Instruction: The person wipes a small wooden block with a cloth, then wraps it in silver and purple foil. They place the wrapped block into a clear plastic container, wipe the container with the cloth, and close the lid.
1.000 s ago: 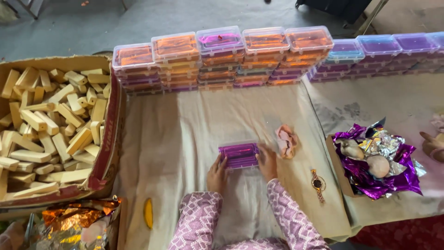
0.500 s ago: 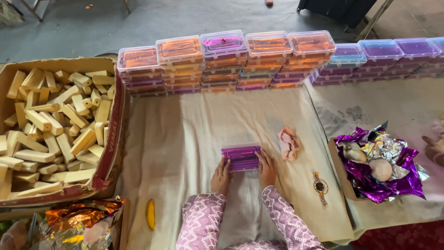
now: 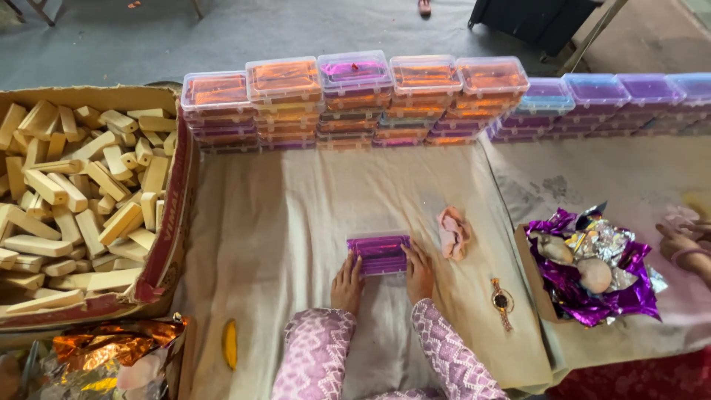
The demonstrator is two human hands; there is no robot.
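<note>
A small clear plastic box (image 3: pixel 379 253) with purple contents lies on the cloth-covered table (image 3: pixel 296 215) in front of me. My left hand (image 3: pixel 347 283) presses against its left side and near edge, and my right hand (image 3: pixel 418 271) grips its right side. Both hands hold the box flat on the cloth. My sleeves are pink with a white pattern.
Stacked clear boxes with orange and purple contents (image 3: pixel 355 100) line the far edge. A cardboard carton of pale wooden blocks (image 3: pixel 81 200) stands left. A pink crumpled cloth (image 3: pixel 453 232), a wristwatch (image 3: pixel 502 302), purple foil in a tray (image 3: pixel 592 274) and another person's hand (image 3: pixel 681 244) are right.
My hands and the box stay in place on the cloth. The view has shifted slightly, and the other person's hand at the right has moved a little.
</note>
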